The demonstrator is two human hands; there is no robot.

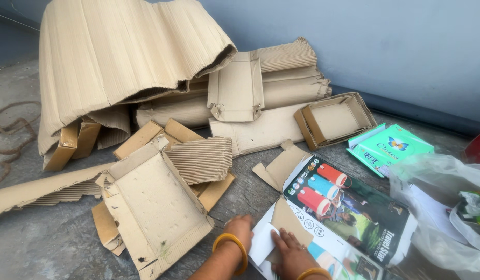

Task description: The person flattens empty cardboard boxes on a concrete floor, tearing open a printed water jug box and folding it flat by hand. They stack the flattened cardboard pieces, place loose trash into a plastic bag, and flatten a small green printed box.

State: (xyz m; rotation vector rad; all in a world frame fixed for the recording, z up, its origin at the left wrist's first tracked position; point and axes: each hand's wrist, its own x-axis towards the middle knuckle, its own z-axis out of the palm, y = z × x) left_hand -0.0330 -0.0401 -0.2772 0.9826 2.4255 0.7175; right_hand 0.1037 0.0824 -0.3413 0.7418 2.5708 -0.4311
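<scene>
Left hand: the left hand (pixel 241 228) lies knuckles up at the near left corner of the printed box (pixel 349 218), fingers curled together and pressing down on a white flap (pixel 262 245) of it; nothing is clamped between them.
Right hand: the right hand (pixel 291 250) rests flat just beside the left one, fingers slightly apart and stretched forward onto the same white flap and the brown inner flap (pixel 289 220) next to it.
Wrists: each wrist carries a yellow bangle (pixel 234 241); both forearms come in from the bottom edge, angled up toward the printed box.
Printed box: flattened, lying on the grey floor (pixel 38 243), dark face up with pictures of red and blue flasks, directly ahead of both hands.
Left of the printed box: an opened brown cardboard tray (pixel 154 207) with torn edges, lying on smaller cardboard scraps.
Behind the printed box: a big curved sheet of corrugated cardboard (pixel 121 52), folded cardboard pieces, and a shallow brown box lid (pixel 334 120) against the grey wall (pixel 380 41).
Right of the printed box: a flat green carton (pixel 387 148) with a butterfly picture, and a clear plastic bag (pixel 442 207) touching the box's right edge.
</scene>
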